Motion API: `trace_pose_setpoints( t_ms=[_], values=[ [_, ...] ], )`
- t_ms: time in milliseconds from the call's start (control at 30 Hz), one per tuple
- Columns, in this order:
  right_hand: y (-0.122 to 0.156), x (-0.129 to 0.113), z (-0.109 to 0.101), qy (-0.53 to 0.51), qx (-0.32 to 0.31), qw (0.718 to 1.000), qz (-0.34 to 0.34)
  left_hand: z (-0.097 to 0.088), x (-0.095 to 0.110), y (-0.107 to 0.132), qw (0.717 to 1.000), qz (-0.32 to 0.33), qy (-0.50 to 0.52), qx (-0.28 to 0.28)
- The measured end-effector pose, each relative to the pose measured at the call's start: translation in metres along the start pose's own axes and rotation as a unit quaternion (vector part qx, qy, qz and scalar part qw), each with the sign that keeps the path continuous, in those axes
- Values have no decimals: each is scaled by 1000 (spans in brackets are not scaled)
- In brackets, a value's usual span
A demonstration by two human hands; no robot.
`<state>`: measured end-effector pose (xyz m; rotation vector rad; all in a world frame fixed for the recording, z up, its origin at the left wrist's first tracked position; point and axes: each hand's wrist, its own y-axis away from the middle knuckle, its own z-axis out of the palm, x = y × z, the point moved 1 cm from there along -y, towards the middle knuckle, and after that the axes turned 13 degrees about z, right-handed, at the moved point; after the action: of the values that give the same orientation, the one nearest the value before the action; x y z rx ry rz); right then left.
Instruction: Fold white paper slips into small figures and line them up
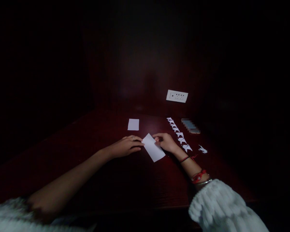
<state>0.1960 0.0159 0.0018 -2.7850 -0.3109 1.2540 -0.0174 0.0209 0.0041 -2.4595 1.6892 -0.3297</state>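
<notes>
A white sheet of paper (152,150) lies slanted on the dark red table, one corner pointing away from me. At its left corner, my left hand (128,145) has its fingers stretched out, the fingertips touching the edge and the thumb a little apart below. My right hand (167,142) is curled over the upper right edge of the sheet and grips it there, its index finger reaching toward the far corner. Part of that edge is hidden under the right hand. Further back lies a second white sheet of paper (133,124).
Right of my right hand runs a slanting row of several small folded white paper pieces (178,132). Beyond the row lies a phone (190,126), blurred out. A crumpled white scrap (203,149) rests nearer. A white socket plate (177,96) is on the back wall; the surroundings are very dark.
</notes>
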Motion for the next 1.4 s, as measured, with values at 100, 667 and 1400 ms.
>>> trace_pose_setpoints(
  t_ms=[100,667,1400],
  values=[
    [6,-10,-4,73,5,994,-83,-1,-2,1,1000,-5,-2,-7],
    [12,-12,-1,165,-65,960,-218,-2,-4,1,1000,-17,0,-15],
    [10,-15,8,157,-6,970,-184,-7,2,-1,1000,-15,-11,-26]
  ],
)
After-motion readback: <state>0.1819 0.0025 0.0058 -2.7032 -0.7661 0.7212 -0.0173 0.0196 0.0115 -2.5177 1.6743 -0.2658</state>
